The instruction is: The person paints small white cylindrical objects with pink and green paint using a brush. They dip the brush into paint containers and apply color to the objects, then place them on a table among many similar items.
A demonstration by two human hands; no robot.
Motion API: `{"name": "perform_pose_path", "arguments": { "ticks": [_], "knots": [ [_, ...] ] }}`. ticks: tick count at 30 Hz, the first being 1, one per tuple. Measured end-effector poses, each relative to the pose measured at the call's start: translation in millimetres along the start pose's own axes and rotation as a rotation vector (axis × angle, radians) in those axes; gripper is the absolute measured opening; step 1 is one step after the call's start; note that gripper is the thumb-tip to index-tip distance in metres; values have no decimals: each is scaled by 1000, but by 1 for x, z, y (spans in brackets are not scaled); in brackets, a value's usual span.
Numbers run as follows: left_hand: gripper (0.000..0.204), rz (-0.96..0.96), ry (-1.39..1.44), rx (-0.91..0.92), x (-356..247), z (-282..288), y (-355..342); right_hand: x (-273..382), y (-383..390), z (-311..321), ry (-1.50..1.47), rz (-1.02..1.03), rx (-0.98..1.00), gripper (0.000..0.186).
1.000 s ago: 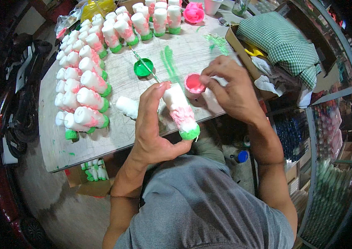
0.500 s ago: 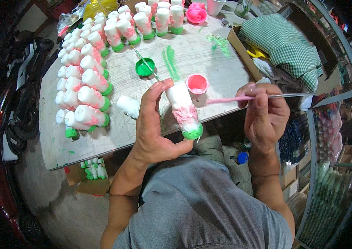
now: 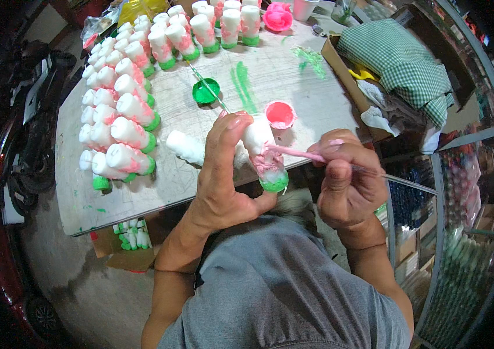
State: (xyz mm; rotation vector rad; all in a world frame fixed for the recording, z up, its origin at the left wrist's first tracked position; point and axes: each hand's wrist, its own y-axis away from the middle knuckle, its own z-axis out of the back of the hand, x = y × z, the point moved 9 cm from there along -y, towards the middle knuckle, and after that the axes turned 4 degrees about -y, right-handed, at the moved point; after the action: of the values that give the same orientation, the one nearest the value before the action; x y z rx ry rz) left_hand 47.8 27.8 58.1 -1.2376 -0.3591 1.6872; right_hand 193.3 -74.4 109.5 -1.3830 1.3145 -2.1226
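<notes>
Bringing the brush (image 3: 296, 152) onto the candle (image 3: 257, 135) is what's new: half a second ago its pink-coated end was out to the right, clear of the wax, and before that my right hand (image 3: 349, 174) was up at the pink pot (image 3: 282, 125). Now the tip looks to be touching the upper part of the raised pink band (image 3: 265, 160), though the exact contact is too small to be sure of. Right hand is closed in a pinch, thumb and fingers gripping the handle, clear rear end sticking out to the right. Left hand (image 3: 223, 163) hasn't changed its hold: spread wide in a C, fingers at the white end, thumb at the green base, candle clamped between. Candle sits tilted, off the surface, over the near edge of the table (image 3: 165, 200), green end toward me. My read: the loading part is over and pink is going on; some pale patches show below the band, so coverage there seems partial. Rows of finished-looking candles (image 3: 136, 107) stand at left and back, same as before. Green dish (image 3: 200, 100) with a second brush (image 3: 197, 73) across it, untouched. White piece (image 3: 186, 146) lying left of my hand.
</notes>
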Motion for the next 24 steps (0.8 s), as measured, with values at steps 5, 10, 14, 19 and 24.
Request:
{"name": "perform_pose_path", "arguments": {
  "ticks": [5, 10, 14, 19, 24],
  "knots": [
    [100, 18, 30, -3, -2, 0, -2, -7, 6, 5, 104, -5, -92, 11],
    [100, -6, 32, -29, -3, -1, 2, 9, -2, -5, 112, 25, 35, 9],
    [100, -74, -89, -5, -13, 0, -2, 11, -2, -4, 186, 26, 41, 11],
    [103, -164, -128, -30, -15, -1, 1, 17, -6, -12, 274, 55, 155, 15],
    [107, -79, -64, -7, -11, -3, 0, 3, 5, 1, 111, 51, -57, 13]
  ]
}}
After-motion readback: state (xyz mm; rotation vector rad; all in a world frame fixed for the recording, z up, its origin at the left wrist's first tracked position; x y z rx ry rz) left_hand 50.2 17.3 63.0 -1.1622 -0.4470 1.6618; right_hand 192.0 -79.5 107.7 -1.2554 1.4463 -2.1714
